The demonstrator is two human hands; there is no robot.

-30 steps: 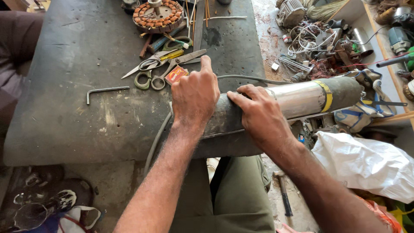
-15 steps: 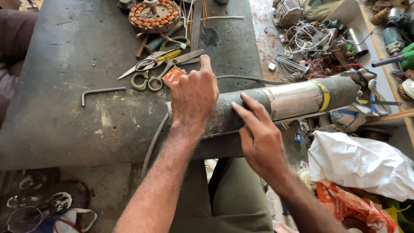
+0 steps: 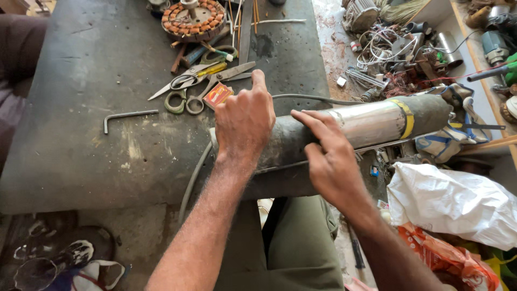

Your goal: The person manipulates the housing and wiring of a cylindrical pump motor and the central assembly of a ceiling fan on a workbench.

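A long grey metal cylinder [image 3: 371, 124], with a shiny silver section and a yellow band, lies across the near right corner of the dark workbench [image 3: 81, 156] and sticks out past its edge. My left hand [image 3: 243, 119] clasps over the top of the cylinder's near end. My right hand [image 3: 329, 156] lies flat along the cylinder's side, fingers stretched toward the silver part. A grey cable [image 3: 191, 183] runs from under my left hand down past the bench edge.
On the bench lie two pairs of scissors [image 3: 188, 86], a small red box [image 3: 217, 96], a bent hex key [image 3: 126, 116] and a copper-wound stator [image 3: 191, 16]. To the right sit wire scraps and tools [image 3: 398, 54], a white plastic bag [image 3: 458, 199] and an orange bag [image 3: 452, 258].
My right hand has slid from gripping the cylinder's top to lying along its near side, fingers extended. My left hand stays in place on the cylinder.
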